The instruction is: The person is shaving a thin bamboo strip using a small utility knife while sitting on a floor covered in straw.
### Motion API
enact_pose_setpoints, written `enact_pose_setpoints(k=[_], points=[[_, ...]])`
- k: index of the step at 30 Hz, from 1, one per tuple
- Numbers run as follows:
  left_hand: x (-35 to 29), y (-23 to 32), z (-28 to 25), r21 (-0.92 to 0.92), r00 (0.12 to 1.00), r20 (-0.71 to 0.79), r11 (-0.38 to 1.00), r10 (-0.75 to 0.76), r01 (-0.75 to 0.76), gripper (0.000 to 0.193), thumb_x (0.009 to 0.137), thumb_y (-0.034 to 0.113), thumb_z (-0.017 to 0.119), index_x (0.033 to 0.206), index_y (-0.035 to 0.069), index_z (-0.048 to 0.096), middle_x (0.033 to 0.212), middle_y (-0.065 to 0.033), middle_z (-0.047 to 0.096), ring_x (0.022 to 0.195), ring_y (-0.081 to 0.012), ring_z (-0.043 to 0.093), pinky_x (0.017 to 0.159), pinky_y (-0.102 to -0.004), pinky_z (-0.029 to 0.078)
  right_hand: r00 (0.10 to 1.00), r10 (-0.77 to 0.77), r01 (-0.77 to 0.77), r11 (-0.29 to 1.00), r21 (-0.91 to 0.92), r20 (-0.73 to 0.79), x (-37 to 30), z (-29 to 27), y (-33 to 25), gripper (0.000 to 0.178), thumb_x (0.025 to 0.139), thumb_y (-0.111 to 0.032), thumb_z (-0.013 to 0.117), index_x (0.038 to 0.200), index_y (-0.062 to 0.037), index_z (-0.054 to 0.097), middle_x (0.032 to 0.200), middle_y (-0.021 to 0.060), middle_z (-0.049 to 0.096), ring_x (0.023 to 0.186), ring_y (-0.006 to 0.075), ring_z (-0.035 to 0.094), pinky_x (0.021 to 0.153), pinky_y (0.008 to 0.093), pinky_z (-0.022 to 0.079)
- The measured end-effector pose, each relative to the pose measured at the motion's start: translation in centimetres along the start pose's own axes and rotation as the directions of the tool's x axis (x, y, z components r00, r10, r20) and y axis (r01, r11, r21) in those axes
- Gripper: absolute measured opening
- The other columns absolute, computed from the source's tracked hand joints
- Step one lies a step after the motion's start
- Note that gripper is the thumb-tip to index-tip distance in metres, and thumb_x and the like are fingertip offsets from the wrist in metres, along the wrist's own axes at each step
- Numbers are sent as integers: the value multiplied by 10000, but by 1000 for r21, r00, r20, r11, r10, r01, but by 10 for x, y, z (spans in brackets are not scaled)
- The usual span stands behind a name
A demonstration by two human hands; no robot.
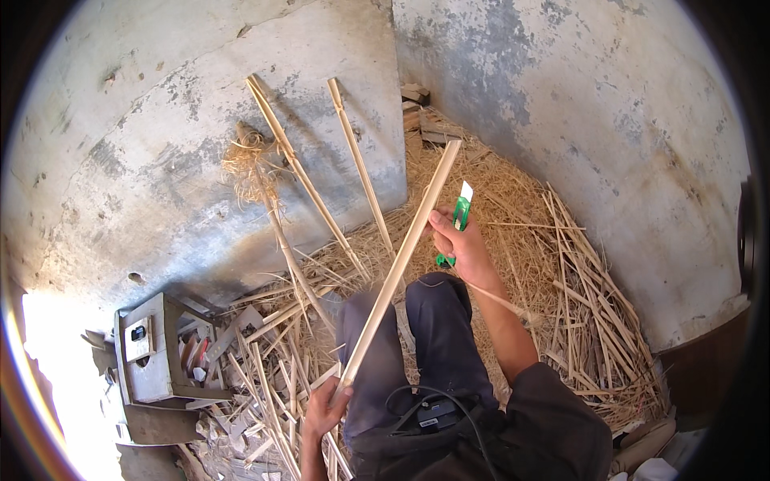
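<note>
A long, pale split bamboo strip (397,268) slants across my lap, its lower end toward me and its far end up and to the right. My left hand (326,409) is closed round the lower end. Higher up, the fingertips of my right hand (459,240) touch the strip's right edge. That same hand grips a green utility knife (460,213), whose blade points up and away from me. A thin curled shaving (501,301) runs past my right wrist. Part of the knife's handle is hidden by my fingers.
Two split bamboo poles (309,188) (359,164) lean on the worn wall, beside a stick with fibres (269,200). A wooden box (152,349) stands at the left. Shavings (513,208) cover the floor; cut strips (597,321) lie piled at the right.
</note>
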State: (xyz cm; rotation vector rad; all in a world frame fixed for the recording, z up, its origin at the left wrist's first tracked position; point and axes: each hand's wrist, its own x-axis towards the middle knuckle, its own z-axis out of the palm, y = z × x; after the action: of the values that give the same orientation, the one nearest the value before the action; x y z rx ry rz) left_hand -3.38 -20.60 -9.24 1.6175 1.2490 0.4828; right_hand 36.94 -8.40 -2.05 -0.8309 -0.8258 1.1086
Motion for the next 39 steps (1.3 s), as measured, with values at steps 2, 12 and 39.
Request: enact_pose_setpoints(k=[2, 12, 39], points=[[0, 4, -6, 2, 997, 40, 998, -68, 68, 284, 1003, 263, 756, 1033, -1, 657, 708, -87, 672, 684, -171, 669, 648, -361, 527, 999, -33, 29, 992, -125, -30, -5, 8, -6, 286, 1016, -224, 749, 1143, 31, 734, 721, 39, 719, 464, 7, 324, 448, 232, 221], [61, 83, -21, 95, 898, -99, 902, 429, -420, 442, 995, 272, 777, 1308, 5, 617, 1162, -150, 715, 1085, -251, 713, 916, -389, 573, 989, -150, 145, 953, -265, 4, -40, 52, -9, 163, 991, -106, 754, 1011, 56, 766, 889, 130, 793, 840, 182, 769, 792, 313, 591], [65, 69, -25, -198, 982, -98, 964, 160, -177, 398, 1147, 301, 517, 880, 25, 622, 671, 5, 525, 597, -85, 462, 536, -299, 359, 742, -520, 167, 755, -634, -423, -24, -111, -97, 359, 1035, -322, 727, 1248, -34, 737, 753, 42, 647, 532, 111, 503, 532, 268, 413]])
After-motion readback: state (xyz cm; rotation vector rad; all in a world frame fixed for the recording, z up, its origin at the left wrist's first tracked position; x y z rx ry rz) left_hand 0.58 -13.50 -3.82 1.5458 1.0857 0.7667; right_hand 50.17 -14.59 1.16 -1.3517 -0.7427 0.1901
